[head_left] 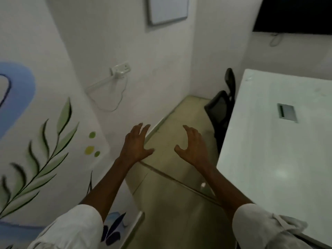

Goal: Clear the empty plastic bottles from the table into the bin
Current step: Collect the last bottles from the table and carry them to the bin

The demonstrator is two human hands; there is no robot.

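My left hand (136, 143) and my right hand (192, 144) are stretched out in front of me over the floor, a little apart, palms facing each other. Both have spread, slightly curled fingers and hold nothing. The white table (280, 146) stands to my right, just beside my right forearm. No plastic bottle and no bin show anywhere in the head view.
A black office chair (221, 106) is pushed against the table's far left side. A painted white wall (45, 114) runs close along my left, with a wall socket and cable (119, 71). A narrow strip of floor (172, 194) lies between wall and table. A cable hatch (287, 112) sits in the tabletop.
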